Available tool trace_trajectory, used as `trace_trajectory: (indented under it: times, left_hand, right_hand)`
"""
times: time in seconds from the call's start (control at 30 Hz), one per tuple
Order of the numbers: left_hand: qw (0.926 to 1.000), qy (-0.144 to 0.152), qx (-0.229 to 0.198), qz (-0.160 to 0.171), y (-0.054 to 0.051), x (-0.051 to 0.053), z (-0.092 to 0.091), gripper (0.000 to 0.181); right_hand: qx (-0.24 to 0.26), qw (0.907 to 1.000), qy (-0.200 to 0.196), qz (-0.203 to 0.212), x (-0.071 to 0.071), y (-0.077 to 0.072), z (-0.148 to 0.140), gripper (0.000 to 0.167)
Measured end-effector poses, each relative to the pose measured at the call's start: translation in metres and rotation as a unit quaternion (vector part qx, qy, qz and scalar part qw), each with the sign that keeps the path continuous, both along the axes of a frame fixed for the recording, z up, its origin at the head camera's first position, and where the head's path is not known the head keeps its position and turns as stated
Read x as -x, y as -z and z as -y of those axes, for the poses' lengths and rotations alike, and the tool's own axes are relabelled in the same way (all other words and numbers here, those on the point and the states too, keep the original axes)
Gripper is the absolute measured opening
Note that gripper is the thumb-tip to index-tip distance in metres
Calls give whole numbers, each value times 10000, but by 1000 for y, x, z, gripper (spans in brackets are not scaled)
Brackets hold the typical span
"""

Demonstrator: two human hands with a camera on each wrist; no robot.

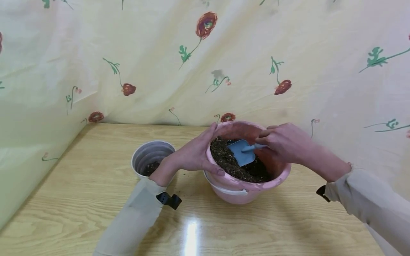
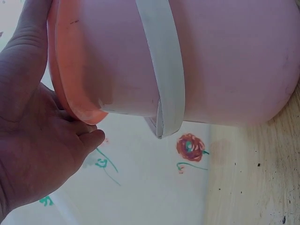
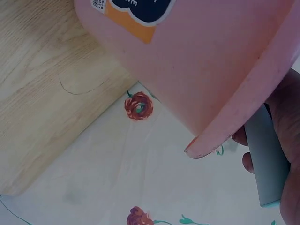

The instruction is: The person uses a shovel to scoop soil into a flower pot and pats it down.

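Note:
A pink bucket [image 1: 235, 198] stands on the table with dark soil [image 1: 224, 158] inside. My left hand [image 1: 193, 153] grips its left rim, thumb along the near side; the left wrist view shows the fingers [image 2: 89, 140] bent at the rim. In my right hand [image 1: 286, 142] is a small blue hand trowel [image 1: 241, 152], held by its handle over the bucket's right rim. The trowel's blade lies against the soil, pointing left. Part of the handle [image 3: 265, 161] shows in the right wrist view beneath the palm.
Left of the bucket stands a grey-white plant pot [image 1: 137, 156] with a little soil at its bottom, partly behind my left wrist. A white carrying handle [image 1: 224, 190] hangs on the bucket's side. Flowered cloth [image 1: 153, 71] rises behind the wooden table [image 1: 80, 199].

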State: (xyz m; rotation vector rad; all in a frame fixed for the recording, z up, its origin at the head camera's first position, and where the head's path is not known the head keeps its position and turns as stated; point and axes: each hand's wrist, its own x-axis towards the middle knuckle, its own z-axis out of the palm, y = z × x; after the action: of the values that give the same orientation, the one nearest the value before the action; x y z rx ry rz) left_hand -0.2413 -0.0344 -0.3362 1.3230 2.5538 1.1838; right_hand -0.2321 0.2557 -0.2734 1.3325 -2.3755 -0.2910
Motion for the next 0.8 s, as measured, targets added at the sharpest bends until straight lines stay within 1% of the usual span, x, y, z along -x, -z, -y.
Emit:
trace_trajectory:
  times: [0.03,0.1,0.2,0.27,0.37,0.6,0.67,0.8]
  left_hand:
    - [10000,-21,39,27,0,0,-1,133]
    - [9993,-221,231,202,-1,-2,-1,137]
    - [9983,-347,328,346,-1,-3,-1,140]
    - [9980,-386,329,373,0,-3,-1,140]
    - [9983,-377,301,324,1,-3,-1,140]
    - [9981,-441,329,284,1,-4,-1,138]
    - [9980,-448,365,250,1,-5,-1,135]
    - [9981,-438,401,189,0,-5,0,131]
  right_hand:
    - [36,10000,1,38,0,2,0,13]
    - [106,9999,16,76,0,4,0,12]
    - [158,9998,26,92,-1,6,-1,13]
    - [174,9998,1,127,-1,6,-1,12]
    - [160,9996,68,241,-1,7,-1,12]
    - [-244,9957,585,681,-4,8,5,14]
    - [-313,9951,597,717,-3,9,6,12]
    - [-291,9949,527,815,-1,9,6,11]
